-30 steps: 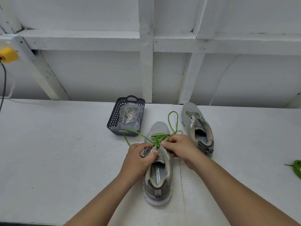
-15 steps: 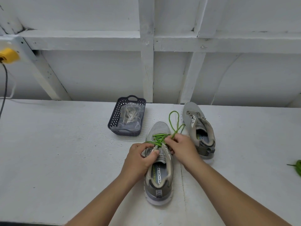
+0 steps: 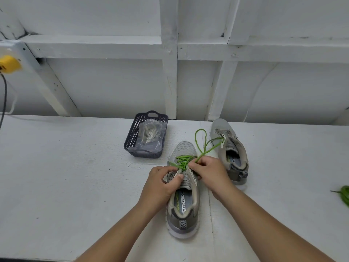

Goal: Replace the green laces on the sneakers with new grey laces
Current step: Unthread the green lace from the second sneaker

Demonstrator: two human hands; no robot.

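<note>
Far out to the left of both hands, a yellow plug [image 3: 8, 64] sits on the wall frame with a dark cable hanging from it. Up and to the left of the left hand's grip, a dark latticed plastic basket [image 3: 132, 138] stands on the white bench [image 3: 62, 167], holding a clear plastic bag of pale grey laces [image 3: 150, 134]. The left hand [image 3: 162, 184] has its grip curled round the left eyelet flap of the near grey sneaker [image 3: 184, 205], thumb pressed on the tongue edge. The green lace [image 3: 182, 161] crosses the eyelets just beyond that grip, threaded only through the lower rows toward the toe. The right hand [image 3: 211, 173] pinches the lace where it leaves the eyelets; from this grip a loop and a loose end rise up and to the right, the end lying over the second grey sneaker [image 3: 230, 148], which stands unlaced just right of the hand. Far to the right of that grip, at the picture's edge, lies a bundled green lace [image 3: 344, 195]
</note>
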